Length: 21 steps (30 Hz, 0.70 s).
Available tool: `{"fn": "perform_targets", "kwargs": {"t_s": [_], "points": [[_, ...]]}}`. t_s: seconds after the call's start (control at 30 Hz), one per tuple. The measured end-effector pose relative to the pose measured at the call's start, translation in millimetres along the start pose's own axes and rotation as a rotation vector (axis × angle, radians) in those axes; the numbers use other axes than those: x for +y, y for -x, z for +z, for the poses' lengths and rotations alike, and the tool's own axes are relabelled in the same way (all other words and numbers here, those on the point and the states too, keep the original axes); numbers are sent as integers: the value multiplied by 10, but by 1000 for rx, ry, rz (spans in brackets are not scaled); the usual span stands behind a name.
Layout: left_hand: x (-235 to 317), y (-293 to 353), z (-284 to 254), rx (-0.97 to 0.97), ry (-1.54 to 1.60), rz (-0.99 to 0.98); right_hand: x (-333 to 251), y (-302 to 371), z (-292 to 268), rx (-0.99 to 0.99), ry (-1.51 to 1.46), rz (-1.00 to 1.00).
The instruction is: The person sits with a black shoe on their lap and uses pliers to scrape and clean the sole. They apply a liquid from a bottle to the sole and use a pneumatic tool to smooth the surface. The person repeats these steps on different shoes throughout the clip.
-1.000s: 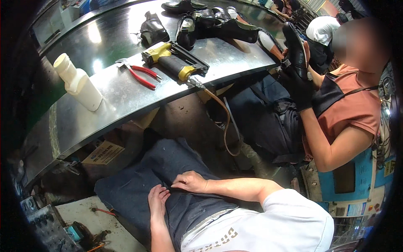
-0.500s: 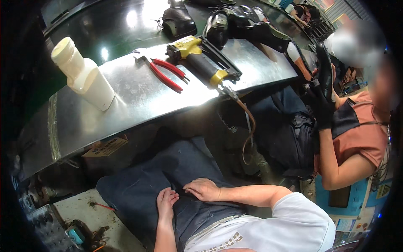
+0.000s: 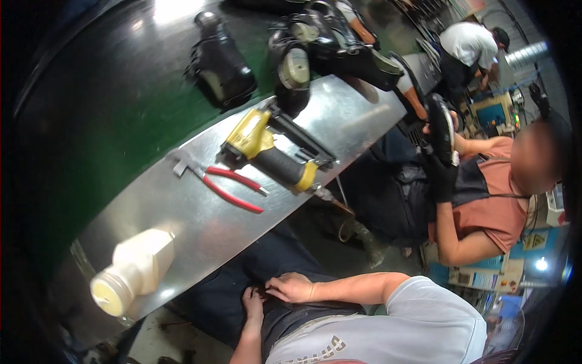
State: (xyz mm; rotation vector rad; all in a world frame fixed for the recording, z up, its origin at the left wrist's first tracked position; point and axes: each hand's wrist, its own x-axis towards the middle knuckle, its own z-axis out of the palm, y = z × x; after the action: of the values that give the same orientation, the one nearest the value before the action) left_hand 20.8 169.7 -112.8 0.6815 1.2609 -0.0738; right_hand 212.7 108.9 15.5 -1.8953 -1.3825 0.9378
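Observation:
My left hand (image 3: 253, 303) and my right hand (image 3: 292, 287) are together low on my lap, over dark blue cloth (image 3: 227, 303). The fingers of both are curled and closed, nearly meeting; what they hold, if anything, is hidden. Beyond them is a metal-topped bench (image 3: 203, 233). Nearest on its edge is a cream plastic bottle (image 3: 145, 258) with its cap on. Red-handled pliers (image 3: 233, 195) lie in the middle, handles spread. Beside them rests a yellow and black pneumatic nail gun (image 3: 248, 133) with a hose at its grip end. Neither hand touches these.
Several black shoes, one of them a shoe (image 3: 221, 67) with laces, stand behind the tools on a dark green surface (image 3: 127, 164). To the right a co-worker (image 3: 491, 209) holds a black shoe (image 3: 444, 124), wearing a black glove (image 3: 441, 176). Another person (image 3: 470, 45) bends farther back.
My view has turned and shifted, so the bench and tools appear lower and more slanted. My hands stay on my lap, a little closer together. The co-worker still holds a shoe.

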Motion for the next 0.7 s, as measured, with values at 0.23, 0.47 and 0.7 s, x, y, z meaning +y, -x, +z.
{"fn": "perform_targets", "kwargs": {"t_s": [0.23,0.47,0.7], "points": [[690,895,-98,-38,-135,-220,-574,304,-525,140,-310,593],[1482,1339,-347,-15,-455,-148,-736,539,-804,299,-666,811],[1873,1256,-484,-29,-376,-59,-681,600,-1513,347,-731,745]]}}
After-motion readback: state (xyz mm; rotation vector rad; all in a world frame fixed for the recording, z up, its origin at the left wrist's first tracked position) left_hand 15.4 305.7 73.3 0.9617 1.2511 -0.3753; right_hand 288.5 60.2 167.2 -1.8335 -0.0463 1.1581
